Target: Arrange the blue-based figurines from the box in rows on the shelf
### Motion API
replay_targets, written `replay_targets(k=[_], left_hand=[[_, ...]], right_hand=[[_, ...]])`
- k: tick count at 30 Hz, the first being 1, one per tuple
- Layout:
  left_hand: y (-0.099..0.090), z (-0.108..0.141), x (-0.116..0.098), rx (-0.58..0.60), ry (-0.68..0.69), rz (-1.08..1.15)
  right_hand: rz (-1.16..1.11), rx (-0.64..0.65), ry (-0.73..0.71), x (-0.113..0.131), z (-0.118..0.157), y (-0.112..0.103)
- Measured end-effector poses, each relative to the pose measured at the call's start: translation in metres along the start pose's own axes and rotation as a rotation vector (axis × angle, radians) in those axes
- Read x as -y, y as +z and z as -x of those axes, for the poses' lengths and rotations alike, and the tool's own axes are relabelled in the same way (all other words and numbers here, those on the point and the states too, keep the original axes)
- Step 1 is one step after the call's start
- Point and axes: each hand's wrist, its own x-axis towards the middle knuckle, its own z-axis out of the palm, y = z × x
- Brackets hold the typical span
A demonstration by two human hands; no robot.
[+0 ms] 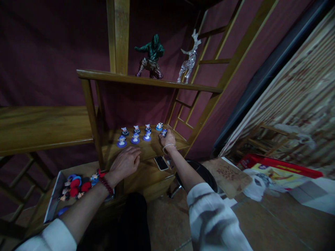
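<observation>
My right hand (168, 139) is closed around a small purple-and-white figurine (164, 132) at the right end of the low wooden shelf (149, 152). To its left stand several similar figurines on purple bases, among them one purple figurine (147, 136) and another purple figurine (135, 138). Behind them is a row of pink-and-black figurines (136, 129), with a blue-based figurine (159, 126) at its right end. My left hand (126, 162) rests palm down at the shelf's front with nothing visible in it, fingers extended and thumb apart.
A white box (53, 195) of mixed figurines sits at lower left. A phone (161, 163) lies on the shelf's front. Overhead, the upper shelf (117, 77) bears a green-and-bronze statue (151, 57) and a clear deer (188, 62). A black stool (201, 174) stands at right.
</observation>
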Motion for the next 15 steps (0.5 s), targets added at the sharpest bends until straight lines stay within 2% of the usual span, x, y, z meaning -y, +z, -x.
replay_targets(k=[5, 15], left_hand=[[0.0001, -0.0001, -0.0001, 0.003, 0.007, -0.005], [0.0021, 0.0005, 0.0015, -0.001, 0.012, -0.016]], right_hand=[[0.063, 0.057, 0.031, 0.0011, -0.0043, -0.0015], [0.060, 0.039, -0.004, 0.0023, -0.0022, -0.0034]])
